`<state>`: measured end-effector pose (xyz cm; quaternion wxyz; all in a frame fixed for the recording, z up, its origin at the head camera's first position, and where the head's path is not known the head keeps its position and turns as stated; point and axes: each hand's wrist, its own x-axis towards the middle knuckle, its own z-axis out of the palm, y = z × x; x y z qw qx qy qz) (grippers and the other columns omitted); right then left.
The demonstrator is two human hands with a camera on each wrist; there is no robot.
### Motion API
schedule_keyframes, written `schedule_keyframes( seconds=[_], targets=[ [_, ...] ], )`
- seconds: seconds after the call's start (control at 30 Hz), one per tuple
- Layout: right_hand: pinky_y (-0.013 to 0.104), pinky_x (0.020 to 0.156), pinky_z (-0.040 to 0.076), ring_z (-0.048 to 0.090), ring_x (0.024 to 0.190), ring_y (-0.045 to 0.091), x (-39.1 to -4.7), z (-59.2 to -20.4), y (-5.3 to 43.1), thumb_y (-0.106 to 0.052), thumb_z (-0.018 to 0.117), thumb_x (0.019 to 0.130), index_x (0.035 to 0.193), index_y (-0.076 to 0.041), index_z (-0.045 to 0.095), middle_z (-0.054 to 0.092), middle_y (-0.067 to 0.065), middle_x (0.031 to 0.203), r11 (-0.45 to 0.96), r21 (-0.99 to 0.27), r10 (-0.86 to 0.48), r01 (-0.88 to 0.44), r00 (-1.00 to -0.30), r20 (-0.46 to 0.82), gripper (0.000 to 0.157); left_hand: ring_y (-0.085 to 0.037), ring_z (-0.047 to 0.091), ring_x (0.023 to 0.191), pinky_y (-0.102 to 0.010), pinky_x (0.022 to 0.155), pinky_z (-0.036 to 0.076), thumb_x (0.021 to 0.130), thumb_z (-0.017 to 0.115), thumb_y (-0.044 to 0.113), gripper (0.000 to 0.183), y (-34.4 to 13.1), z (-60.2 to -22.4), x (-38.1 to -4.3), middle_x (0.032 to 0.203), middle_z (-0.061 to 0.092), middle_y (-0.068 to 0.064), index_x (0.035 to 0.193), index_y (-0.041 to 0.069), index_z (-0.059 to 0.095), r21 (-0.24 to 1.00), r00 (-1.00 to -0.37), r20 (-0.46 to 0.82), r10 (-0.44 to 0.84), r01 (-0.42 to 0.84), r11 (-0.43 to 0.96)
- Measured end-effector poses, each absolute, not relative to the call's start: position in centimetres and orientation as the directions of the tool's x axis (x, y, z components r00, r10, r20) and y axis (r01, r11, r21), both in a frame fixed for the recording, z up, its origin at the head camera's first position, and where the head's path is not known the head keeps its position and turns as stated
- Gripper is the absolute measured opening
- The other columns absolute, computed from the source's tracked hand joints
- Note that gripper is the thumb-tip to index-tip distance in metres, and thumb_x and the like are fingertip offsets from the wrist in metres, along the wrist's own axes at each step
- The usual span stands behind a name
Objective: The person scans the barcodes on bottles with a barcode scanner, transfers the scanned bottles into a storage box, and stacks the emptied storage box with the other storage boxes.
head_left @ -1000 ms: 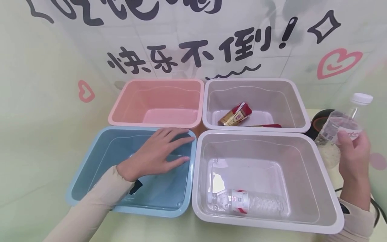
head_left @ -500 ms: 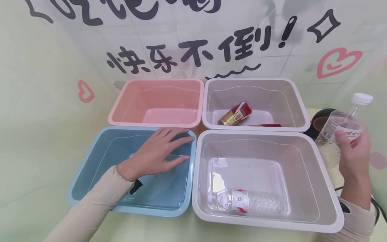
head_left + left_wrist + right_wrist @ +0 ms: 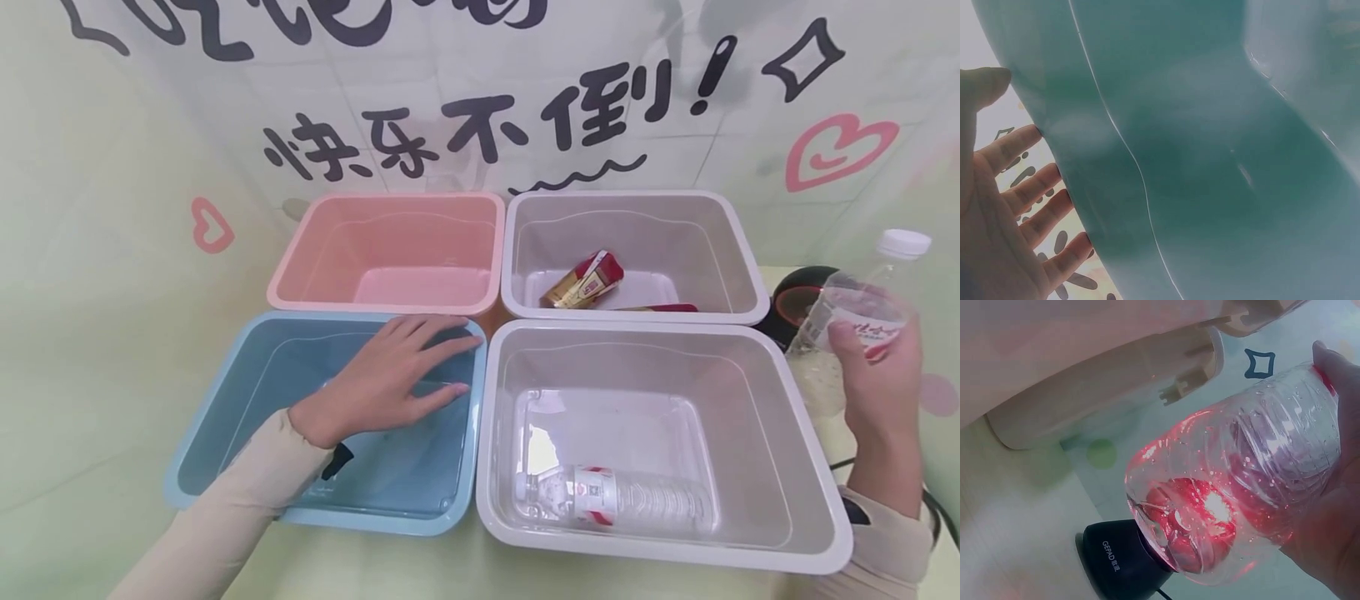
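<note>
My right hand grips a clear plastic bottle with a white cap and a red-and-white label, tilted with its base down. In the right wrist view, the base of the bottle lies over a black barcode scanner, and red light glows through the plastic. On the left, my left hand reaches over the blue bin with its fingers spread, fingertips right at the rim. The left wrist view shows those fingers straight along the bin's edge.
Another clear bottle lies in the front grey bin. Behind it, a second grey bin holds a red-and-gold carton. A pink bin stands at the back left. A black cable runs along the right.
The bottle in my right hand has turned slightly, so more of its label shows, and it has shifted a little to the right. My left hand stays in place.
</note>
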<state>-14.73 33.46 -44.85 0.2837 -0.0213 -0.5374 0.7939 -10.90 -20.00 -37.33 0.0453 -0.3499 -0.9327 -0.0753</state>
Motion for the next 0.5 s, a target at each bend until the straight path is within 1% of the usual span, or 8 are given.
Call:
schedule_keyframes(
  seconds=[0.07,0.1,0.2,0.33,0.43,0.5],
  targets=[
    [0.014,0.082,0.058,0.063,0.106,0.02,-14.75,-44.83,33.41,0.004,0.078,0.078,0.137,0.001,0.058,0.065,0.013,0.12,-0.249,-0.87,0.482,-0.425,-0.834,0.269,0.062,-0.027,0.042,0.155,-0.056,0.13,0.033,0.098,0.067,0.055,0.062,-20.0,-37.36,-10.95,0.164,0.048,-0.001,0.153,0.029,0.057,0.112,-0.753,0.135,0.644,0.658,0.745],
    [0.014,0.08,0.059,0.063,0.106,0.02,-14.74,-44.8,33.38,0.003,0.078,0.079,0.138,0.0,0.058,0.065,0.013,0.121,-0.255,-0.871,0.482,-0.421,-0.836,0.263,0.063,-0.027,0.042,0.155,-0.056,0.13,0.033,0.098,0.067,0.055,0.062,-19.98,-37.38,-10.97,0.164,0.048,-0.001,0.153,0.029,0.056,0.112,-0.753,0.133,0.644,0.657,0.745],
    [0.012,0.078,0.059,0.06,0.109,0.019,-14.71,-44.51,33.31,0.001,0.067,0.087,0.141,-0.004,0.056,0.062,0.01,0.123,-0.237,-0.904,0.49,-0.355,-0.847,0.205,0.055,-0.026,0.042,0.155,-0.056,0.13,0.033,0.098,0.067,0.055,0.062,-19.97,-37.39,-11.0,0.164,0.048,0.0,0.154,0.029,0.056,0.114,-0.755,0.13,0.642,0.655,0.747],
    [0.014,0.073,0.06,0.061,0.108,0.017,-14.69,-44.34,33.3,-0.002,0.057,0.096,0.14,-0.008,0.056,0.062,0.009,0.125,-0.29,-0.902,0.481,-0.32,-0.864,0.151,0.044,-0.026,0.042,0.155,-0.056,0.131,0.033,0.098,0.067,0.055,0.062,-19.95,-37.33,-10.95,0.164,0.048,0.0,0.154,0.03,0.056,0.116,-0.756,0.128,0.641,0.654,0.748],
    [0.018,0.072,0.061,0.065,0.103,0.017,-14.55,-44.51,33.27,-0.005,0.062,0.095,0.137,-0.006,0.058,0.066,0.01,0.121,-0.392,-0.846,0.454,-0.36,-0.876,0.162,0.042,-0.026,0.042,0.155,-0.056,0.13,0.033,0.098,0.067,0.054,0.062,-19.95,-37.26,-10.87,0.164,0.048,0.0,0.154,0.029,0.056,0.117,-0.759,0.123,0.64,0.651,0.75],
    [0.019,0.074,0.06,0.067,0.1,0.016,-14.45,-44.61,33.27,-0.005,0.064,0.094,0.135,-0.004,0.06,0.069,0.01,0.117,-0.432,-0.818,0.444,-0.38,-0.879,0.174,0.042,-0.027,0.042,0.155,-0.057,0.13,0.033,0.098,0.067,0.054,0.062,-19.96,-37.22,-10.84,0.164,0.048,-0.001,0.154,0.029,0.056,0.118,-0.76,0.12,0.639,0.65,0.751]
  ],
)
